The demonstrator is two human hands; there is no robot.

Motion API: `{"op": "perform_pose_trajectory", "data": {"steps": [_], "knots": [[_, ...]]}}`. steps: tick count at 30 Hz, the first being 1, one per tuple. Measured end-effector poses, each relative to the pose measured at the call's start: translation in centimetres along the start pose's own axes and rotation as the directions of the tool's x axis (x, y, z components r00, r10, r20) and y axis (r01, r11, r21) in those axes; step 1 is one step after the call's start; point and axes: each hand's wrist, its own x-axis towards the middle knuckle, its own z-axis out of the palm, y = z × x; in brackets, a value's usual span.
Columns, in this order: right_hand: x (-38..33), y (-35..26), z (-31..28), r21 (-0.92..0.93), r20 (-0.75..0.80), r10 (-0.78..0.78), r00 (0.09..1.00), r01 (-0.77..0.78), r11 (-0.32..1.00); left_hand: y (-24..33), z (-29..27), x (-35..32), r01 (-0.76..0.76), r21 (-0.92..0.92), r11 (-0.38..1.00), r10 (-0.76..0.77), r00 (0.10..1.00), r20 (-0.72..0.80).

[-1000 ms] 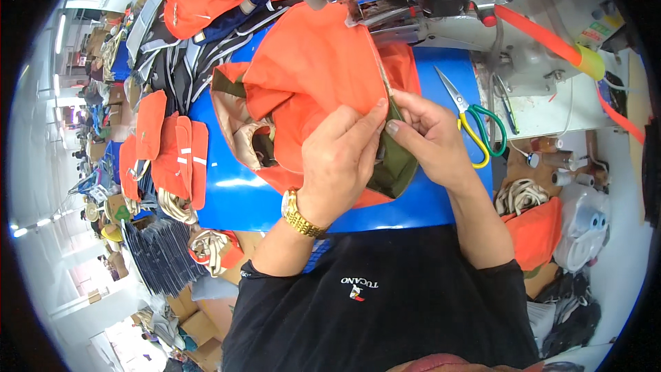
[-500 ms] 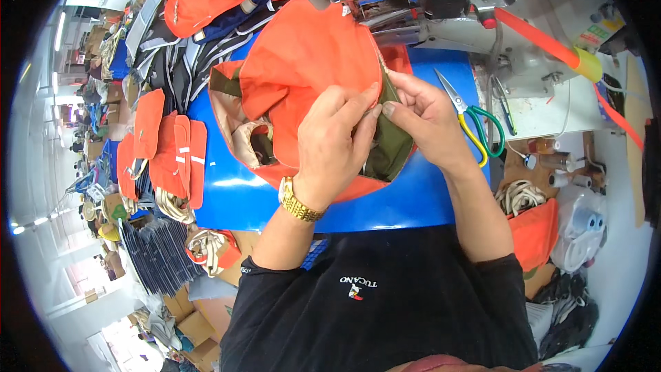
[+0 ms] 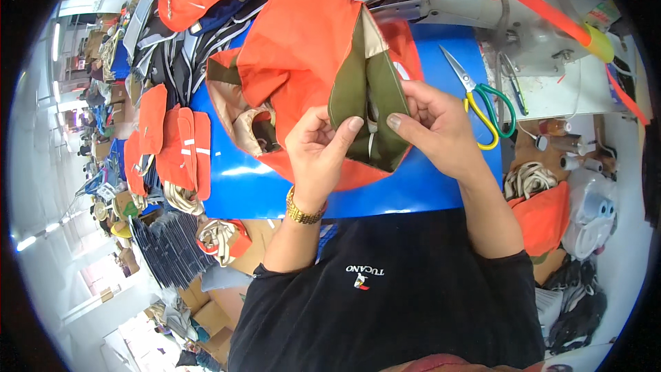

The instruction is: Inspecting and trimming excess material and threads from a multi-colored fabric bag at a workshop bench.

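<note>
An orange fabric bag (image 3: pixel 292 34) with olive and cream inner parts lies on the blue work surface (image 3: pixel 344 203). Pinched in my left hand (image 3: pixel 318 148) is the left olive edge of its opening; a gold watch (image 3: pixel 301 212) circles that wrist. My right hand (image 3: pixel 437 127) grips the opposite olive edge between thumb and fingers. Between the two hands the olive panels (image 3: pixel 385 96) stand apart, showing a narrow gap with a pale strip inside. Scissors (image 3: pixel 475 100) with one yellow and one green handle lie just right of my right hand, blades partly spread.
A sewing machine (image 3: pixel 454 10) spans the far right edge of the surface. Dark fabric pieces with pale piping (image 3: pixel 186 62) and orange pieces (image 3: pixel 184 148) lie at the left. A coil of cream webbing (image 3: pixel 530 179) and a plastic bag (image 3: pixel 589 217) sit at the right.
My hands were close together at the olive edge; now they are apart, spreading the bag's olive panels open. The whole view has shifted slightly.
</note>
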Motion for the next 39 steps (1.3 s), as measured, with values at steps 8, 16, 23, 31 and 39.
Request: {"op": "perform_pose_trajectory", "data": {"steps": [8,16,23,31,39], "knots": [[-1.8,0.7,-1.2,-0.025,-0.104,0.004,0.995,-0.006,1.000,-0.5,1.3,1.4,-0.148,0.241,0.959,0.166,0.985,-0.054],[-5.6,-1.6,-10.3,-0.946,-0.256,-0.065,0.964,-0.236,0.224,0.2,3.6,2.7,-0.572,0.619,0.538,0.579,0.785,0.223],[-4.2,-4.0,-11.2,-0.990,-0.117,0.120,0.986,-0.126,0.070,-0.2,4.5,2.5,-0.573,0.569,0.590,0.534,0.805,0.258],[-5.3,-10.5,-7.4,-0.824,-0.022,0.208,0.978,-0.135,0.550,-0.6,3.7,3.1,-0.610,0.643,0.463,0.516,0.776,0.363],[-4.0,-11.5,-4.2,-0.939,0.041,0.056,0.998,0.019,0.344,-1.2,4.0,3.6,-0.640,0.626,0.446,0.543,0.749,0.379]]}}
